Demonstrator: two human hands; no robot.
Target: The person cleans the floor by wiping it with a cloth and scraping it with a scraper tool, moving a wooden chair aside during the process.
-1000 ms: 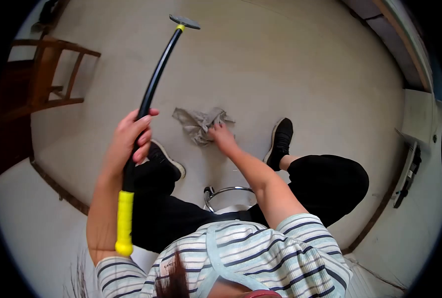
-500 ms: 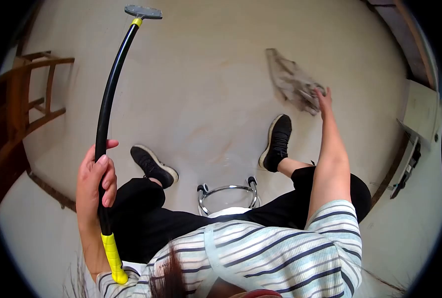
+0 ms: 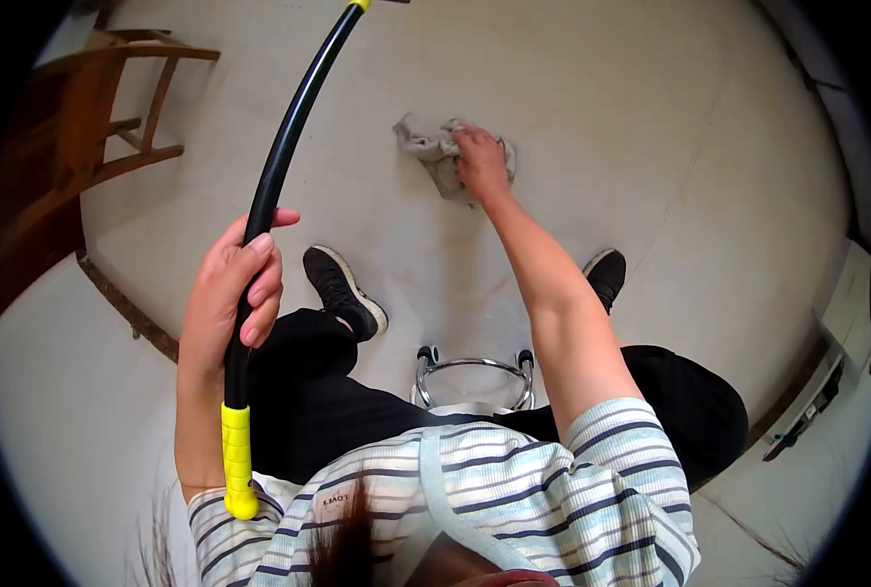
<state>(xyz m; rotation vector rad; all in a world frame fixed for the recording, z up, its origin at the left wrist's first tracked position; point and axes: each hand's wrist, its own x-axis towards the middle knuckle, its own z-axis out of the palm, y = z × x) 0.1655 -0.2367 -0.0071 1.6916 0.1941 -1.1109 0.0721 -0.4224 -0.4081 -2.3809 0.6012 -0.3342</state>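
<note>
1. At the floor's (image 3: pixel 602 108) left edge I see a wooden chair (image 3: pixel 85 122), well apart from both hands.
2. Next comes the person's left hand (image 3: pixel 222 293), its thumb and fingers curled around a long black-shafted tool (image 3: pixel 285 149); the index finger pokes out past the shaft.
3. The shaft lies across the palm side, between thumb and fingers. Its yellow grip (image 3: pixel 236 455) sits below the hand, by the striped sleeve, and its upper end is cut off from view.
4. Toward the floor's far edge, beyond the shoes, lies a crumpled grey cloth (image 3: pixel 437 159).
5. The right hand (image 3: pixel 484 164) rests on the cloth's right part, fingers reaching over the folds. The cloth shows on both sides of them; whether they pinch or merely press it, I can't tell.
</note>
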